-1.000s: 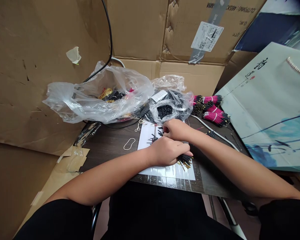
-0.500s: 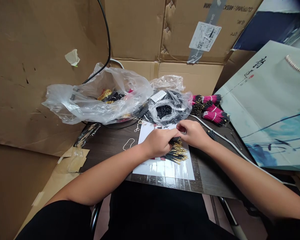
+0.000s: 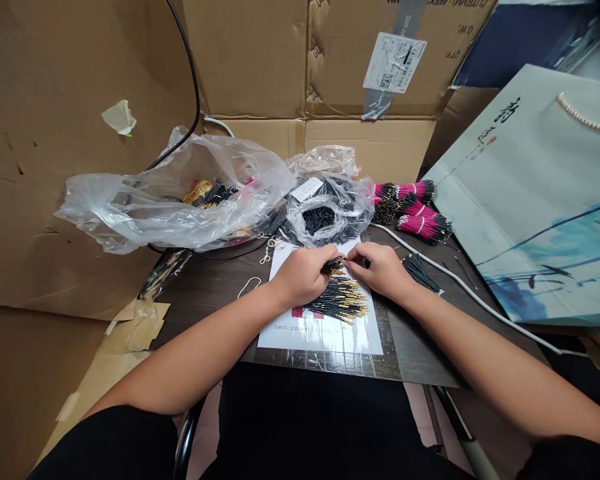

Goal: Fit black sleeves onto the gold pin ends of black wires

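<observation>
My left hand [image 3: 304, 272] is closed around several thin black wires with gold tips, which poke out by its thumb. Facing it, my right hand [image 3: 380, 268] pinches at those tips with thumb and forefinger; what it holds is too small to make out. Beneath both hands, a pile of black gold-tipped wires [image 3: 337, 300] lies on a white printed sheet [image 3: 280, 339]. Just behind, an open clear bag [image 3: 347, 217] contains short black tube-like pieces [image 3: 319, 219]. More black wires [image 3: 421, 273] lie right of my right hand.
A crumpled plastic bag [image 3: 120, 213] with mixed wires stands at the left. Banded bundles of magenta wires [image 3: 419, 220] sit at the back right, near a white cable [image 3: 460, 279] and a large paper bag [image 3: 530, 200]. Cardboard [image 3: 250, 60] walls the back. Rubber bands [image 3: 250, 287] lie left.
My fingertips have drawn slightly apart, and gold wire tips now show between my hands. The whole view has shifted a little, uncovering more black wires at the right.
</observation>
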Demonstrator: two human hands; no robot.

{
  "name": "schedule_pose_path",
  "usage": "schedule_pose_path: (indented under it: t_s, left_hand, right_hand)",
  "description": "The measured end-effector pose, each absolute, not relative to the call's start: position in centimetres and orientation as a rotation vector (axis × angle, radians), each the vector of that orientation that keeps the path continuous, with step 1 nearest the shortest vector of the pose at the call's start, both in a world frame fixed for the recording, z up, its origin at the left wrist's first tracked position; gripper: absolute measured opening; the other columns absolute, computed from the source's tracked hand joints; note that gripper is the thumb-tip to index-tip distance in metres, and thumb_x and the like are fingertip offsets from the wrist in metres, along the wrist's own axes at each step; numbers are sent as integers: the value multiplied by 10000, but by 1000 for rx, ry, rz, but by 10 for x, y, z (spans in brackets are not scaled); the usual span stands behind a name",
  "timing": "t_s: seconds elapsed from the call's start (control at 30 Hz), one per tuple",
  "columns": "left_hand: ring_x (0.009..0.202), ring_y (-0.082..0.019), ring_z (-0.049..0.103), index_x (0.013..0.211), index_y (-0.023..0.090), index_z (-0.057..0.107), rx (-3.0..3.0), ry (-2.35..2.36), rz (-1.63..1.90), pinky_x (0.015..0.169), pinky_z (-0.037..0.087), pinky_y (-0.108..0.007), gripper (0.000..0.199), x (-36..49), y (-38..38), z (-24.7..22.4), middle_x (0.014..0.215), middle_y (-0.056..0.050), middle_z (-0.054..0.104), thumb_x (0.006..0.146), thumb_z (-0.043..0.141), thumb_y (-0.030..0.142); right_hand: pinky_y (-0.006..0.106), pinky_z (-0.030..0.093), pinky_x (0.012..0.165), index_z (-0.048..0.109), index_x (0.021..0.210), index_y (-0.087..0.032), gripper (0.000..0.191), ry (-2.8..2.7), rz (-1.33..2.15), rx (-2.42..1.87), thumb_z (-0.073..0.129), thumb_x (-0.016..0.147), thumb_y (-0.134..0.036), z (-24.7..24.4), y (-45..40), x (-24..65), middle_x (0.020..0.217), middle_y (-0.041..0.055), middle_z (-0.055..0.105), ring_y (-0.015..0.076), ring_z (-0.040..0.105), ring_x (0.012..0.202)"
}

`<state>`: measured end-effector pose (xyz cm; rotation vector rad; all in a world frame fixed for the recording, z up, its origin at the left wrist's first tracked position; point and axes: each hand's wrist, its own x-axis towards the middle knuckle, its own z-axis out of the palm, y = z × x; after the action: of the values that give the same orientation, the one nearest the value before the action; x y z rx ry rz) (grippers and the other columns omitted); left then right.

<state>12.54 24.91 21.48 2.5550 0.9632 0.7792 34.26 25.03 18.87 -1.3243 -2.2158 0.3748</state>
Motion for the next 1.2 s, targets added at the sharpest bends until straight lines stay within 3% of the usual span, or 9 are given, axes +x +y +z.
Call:
schedule_pose_path:
  t_s: [0.3, 0.5, 0.67, 0.93, 1.2]
  left_hand:
    - [645, -142, 534, 810, 183, 534, 2509, 1034, 738, 608, 366, -245, 171, 127, 251, 216, 711, 1, 602, 704, 427, 103]
    - [678, -151, 557, 846, 181, 553, 2505, 1044, 706, 647, 399, -252, 199, 128, 251, 216, 751, -10, 624, 710, 427, 109]
    - [653, -146, 550, 827, 182, 542, 2521, 1008, 746, 612, 382, -243, 153, 127, 251, 215, 727, -11, 611, 747, 430, 117]
    - [726, -123, 562, 876, 182, 524, 2399, 842, 926, 706, 417, -229, 197, 127, 242, 216, 822, -1, 619, 740, 438, 67]
    - [678, -110, 542, 944, 188, 497, 2373, 747, 861, 632, 399, -212, 122, 129, 234, 216, 779, 6, 574, 837, 461, 141]
  right_hand:
    - [243, 403, 709, 638, 831, -168, 140, -2194, 407, -1290, 584, 854, -296, 187, 251, 344, 809, 28, 656, 119, 559, 755]
    - [265, 447, 723, 599, 1134, -196, 296, -2151, 420, -1310, 589, 851, -282, 185, 251, 344, 883, 29, 692, 127, 598, 749]
    - [290, 468, 811, 668, 967, -189, 176, -2123, 386, -1245, 532, 893, -274, 192, 248, 343, 951, 43, 694, 141, 617, 876]
    - [287, 507, 800, 660, 1001, -207, 173, -1946, 297, -1053, 576, 860, -155, 229, 208, 329, 943, 24, 685, 117, 624, 874]
    - [305, 532, 802, 653, 1020, -223, 252, -1953, 196, -954, 607, 813, -85, 227, 194, 328, 943, 16, 700, 123, 647, 865]
